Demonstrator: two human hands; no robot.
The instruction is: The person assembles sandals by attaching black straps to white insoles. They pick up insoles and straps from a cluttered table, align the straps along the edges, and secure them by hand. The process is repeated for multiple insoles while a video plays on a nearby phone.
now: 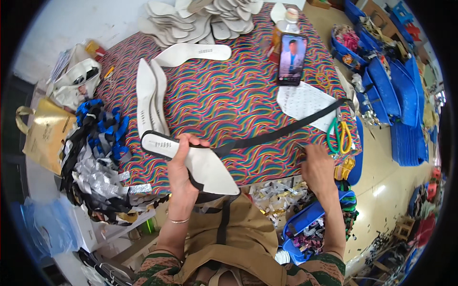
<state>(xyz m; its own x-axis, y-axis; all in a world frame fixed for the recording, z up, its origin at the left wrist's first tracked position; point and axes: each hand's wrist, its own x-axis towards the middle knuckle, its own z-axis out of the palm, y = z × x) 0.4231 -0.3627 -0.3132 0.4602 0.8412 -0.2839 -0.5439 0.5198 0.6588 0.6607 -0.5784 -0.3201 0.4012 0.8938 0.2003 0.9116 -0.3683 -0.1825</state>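
Observation:
My left hand is closed around a white shoe insole with a pointed toe, thumb on top. Black edging runs along part of the insole's rim. From the insole a long black strip stretches rightward across the patterned tablecloth to the table's right edge. My right hand is at the table's front right, below the strip, with its fingers curled together. A small dark bit shows at its fingertips, too small to name. Just right of that hand lie scissors with green and yellow handles.
More white insoles lie at the left, with a large pile at the back. A phone leans on a bottle above a white sheet. Strip bundles hang at the left; blue bins stand at the right.

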